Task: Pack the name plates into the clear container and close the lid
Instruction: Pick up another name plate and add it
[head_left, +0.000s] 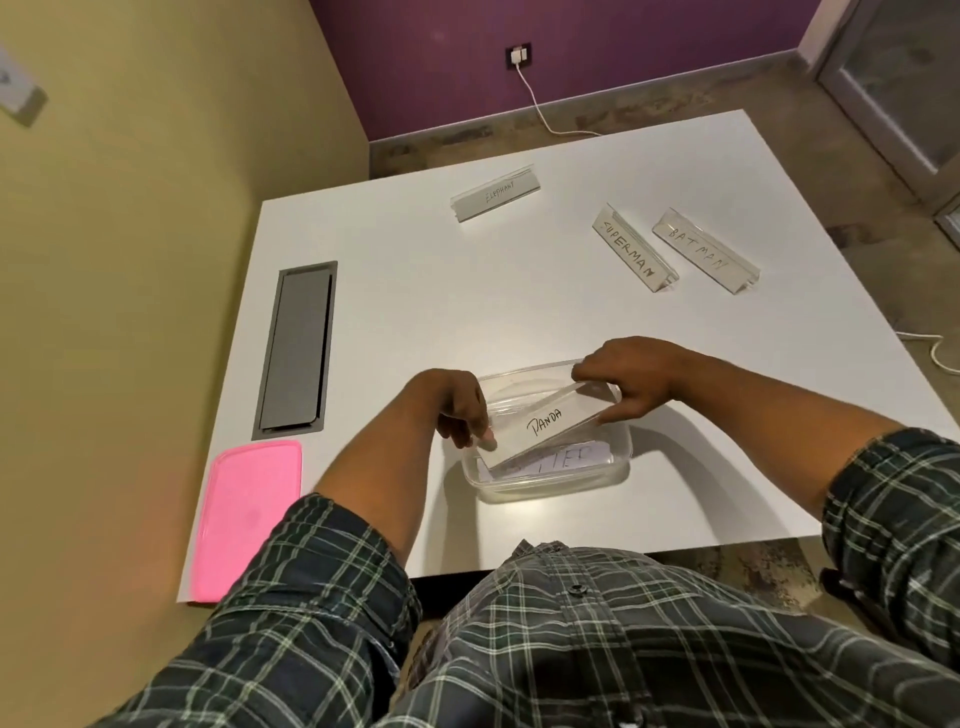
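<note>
I have the PANDA plate (543, 423) held at both ends over the container (618, 470), just below the middle of the frame. My left hand (460, 410) pinches its lower-left end, and my right hand (631, 382) grips the upper-right end with fingers curled over the top edge. The plate lies slanted across the opening, its left end riding above the rim.

To do this step well I would turn the plate until its long side runs with the container's long side, lower it flat onto the plate (563, 457) already lying inside, and let go only once both ends sit below the rim. If it stays crooked, I judge the lid (249, 514) will not seat.

The plates look like clear, hard acrylic, long and tent-shaped with sharp edges, each holding a white paper slip with handwriting; likely slippery against each other. The container is a see-through plastic box with rounded corners and a thick rim. The lid is a flat pink rectangle with rounded corners, lying at the lower left edge of the tabletop (415, 291), which is smooth and white.

Three plates wait in the upper half: ELEPHANT (496, 192), SUPERMAN (631, 247) and BATMAN (704, 249).
</note>
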